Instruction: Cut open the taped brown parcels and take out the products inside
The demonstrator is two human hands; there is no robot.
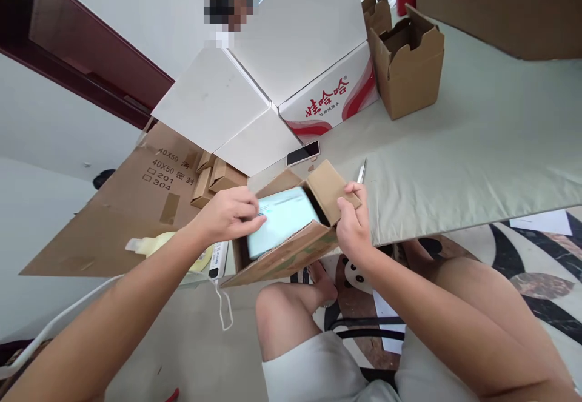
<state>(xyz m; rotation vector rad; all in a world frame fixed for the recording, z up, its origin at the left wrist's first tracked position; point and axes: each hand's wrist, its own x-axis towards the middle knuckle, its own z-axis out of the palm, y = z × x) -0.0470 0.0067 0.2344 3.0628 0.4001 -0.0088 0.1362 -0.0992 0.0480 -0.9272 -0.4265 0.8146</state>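
Note:
An open brown cardboard box (291, 255) rests at the table's front edge, tilted toward me. Inside it sits a pale blue rectangular pack (284, 219), slightly blurred. My left hand (234, 211) is at the pack's left end, with its fingers closed on the edge there. With thumb and fingers, my right hand (353, 217) grips the raised right end flap (334, 190) of the box. Just beyond that hand lies a slim cutter knife (362, 170). A phone (303, 154) lies behind the box.
White cartons (330, 105) stand at the back, with a person partly behind them. Small open brown boxes (413, 68) are at the back right. A yellowish bottle (157, 243) and a white power strip (219, 259) with a cord lie left. Folded boxes (222, 177) sit behind my left hand.

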